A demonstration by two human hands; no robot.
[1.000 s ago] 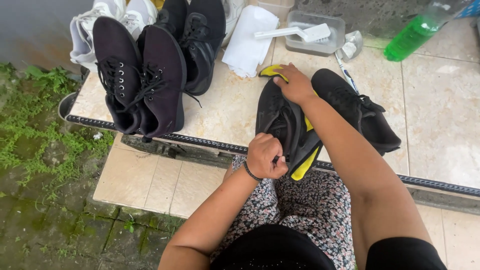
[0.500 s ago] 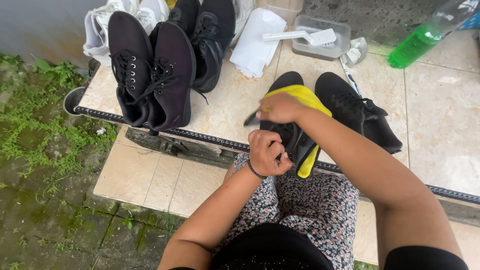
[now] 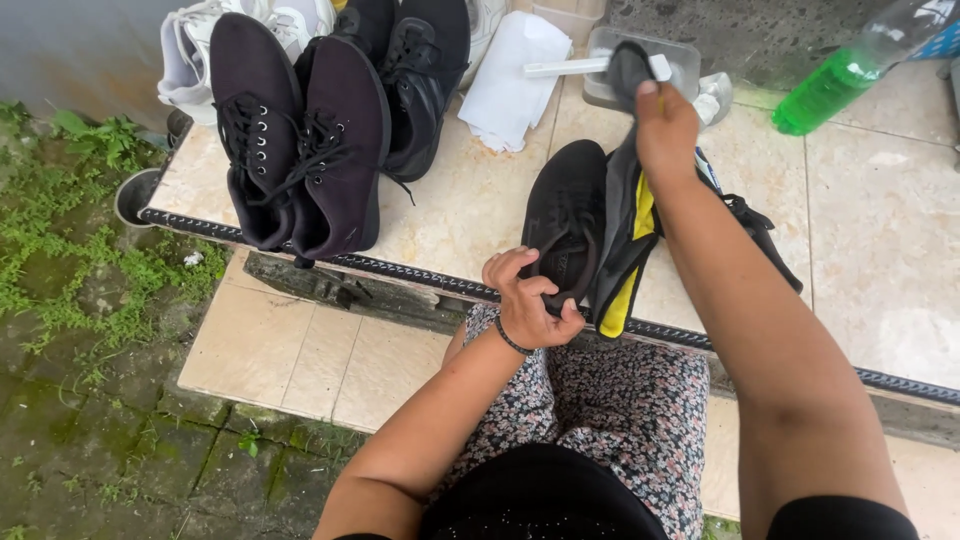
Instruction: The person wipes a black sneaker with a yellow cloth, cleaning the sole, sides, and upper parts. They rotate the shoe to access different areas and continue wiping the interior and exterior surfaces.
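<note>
The near heel of a black shoe (image 3: 565, 225) is gripped by the left hand (image 3: 525, 300); a cloth (image 3: 625, 215) is pinched in the right hand (image 3: 665, 125), lifted above the worktop (image 3: 470, 215).

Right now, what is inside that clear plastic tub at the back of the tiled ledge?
A white brush lies across the clear plastic tub. The right hand and its dark-and-yellow cloth cover the tub's middle.
</note>
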